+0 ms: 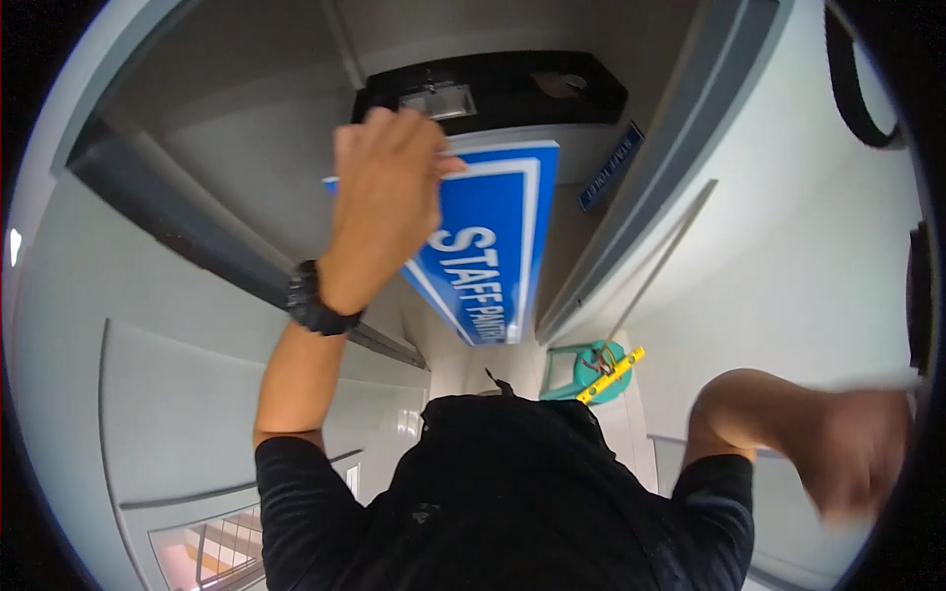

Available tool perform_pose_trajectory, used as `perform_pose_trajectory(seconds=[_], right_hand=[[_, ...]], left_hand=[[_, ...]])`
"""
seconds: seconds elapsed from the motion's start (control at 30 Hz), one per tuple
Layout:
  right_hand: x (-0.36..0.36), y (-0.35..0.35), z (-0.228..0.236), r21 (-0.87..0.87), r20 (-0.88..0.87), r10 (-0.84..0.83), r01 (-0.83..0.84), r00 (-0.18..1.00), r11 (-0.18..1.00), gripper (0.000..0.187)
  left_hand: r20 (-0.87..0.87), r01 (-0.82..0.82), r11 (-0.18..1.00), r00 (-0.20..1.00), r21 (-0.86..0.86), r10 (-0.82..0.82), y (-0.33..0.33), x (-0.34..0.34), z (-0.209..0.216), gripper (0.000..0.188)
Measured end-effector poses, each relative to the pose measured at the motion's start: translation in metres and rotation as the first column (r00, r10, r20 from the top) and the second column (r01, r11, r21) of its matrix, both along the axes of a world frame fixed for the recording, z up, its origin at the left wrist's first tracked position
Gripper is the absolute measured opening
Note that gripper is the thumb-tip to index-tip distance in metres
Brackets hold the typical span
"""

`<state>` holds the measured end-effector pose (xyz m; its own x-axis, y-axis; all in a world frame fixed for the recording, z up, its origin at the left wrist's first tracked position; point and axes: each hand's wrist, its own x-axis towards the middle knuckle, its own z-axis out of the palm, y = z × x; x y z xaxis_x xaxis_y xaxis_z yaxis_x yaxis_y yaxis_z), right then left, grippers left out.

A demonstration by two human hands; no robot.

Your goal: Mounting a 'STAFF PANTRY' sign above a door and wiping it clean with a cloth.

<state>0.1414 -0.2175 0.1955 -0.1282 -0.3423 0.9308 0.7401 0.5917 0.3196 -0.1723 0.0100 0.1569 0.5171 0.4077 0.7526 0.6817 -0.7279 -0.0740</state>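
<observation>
My left hand (394, 187), with a black watch (320, 300) on its wrist, is closed on the upper edge of a flat blue sign (488, 207). The sign has a white border and white lettering, and hangs tilted in front of me in the doorway. My left fingertips are partly hidden behind the sign's edge. Far off to the right, my right hand (852, 453) is raised beside the white wall. It is smeared by motion, so its fingers and anything in them cannot be made out.
Beyond the doorway stands a black countertop (512, 115) with a sink (443, 101). A second blue sign (611, 167) is near the right door frame (660, 167). Below right, a green stool (591, 369) carries a yellow spirit level (611, 376); a long thin strip (655, 271) leans against the wall.
</observation>
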Motion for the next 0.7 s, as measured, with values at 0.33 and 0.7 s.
perform_pose_trajectory(seconds=[0.33,0.7], right_hand=[[0.058,0.112,-0.522,-0.734,-0.538,-0.492,-0.668,0.684,-0.126,0.019],[-0.034,0.131,-0.607,-0.359,-0.512,-0.566,-0.759,0.647,-0.543,0.102]], left_hand=[[0.064,0.003,1.0,0.998,-0.008,-0.003,-0.009,-0.032,0.096,0.023],[0.172,-0.364,0.931,0.919,0.021,0.355,-0.02,-0.156,0.25,0.049]])
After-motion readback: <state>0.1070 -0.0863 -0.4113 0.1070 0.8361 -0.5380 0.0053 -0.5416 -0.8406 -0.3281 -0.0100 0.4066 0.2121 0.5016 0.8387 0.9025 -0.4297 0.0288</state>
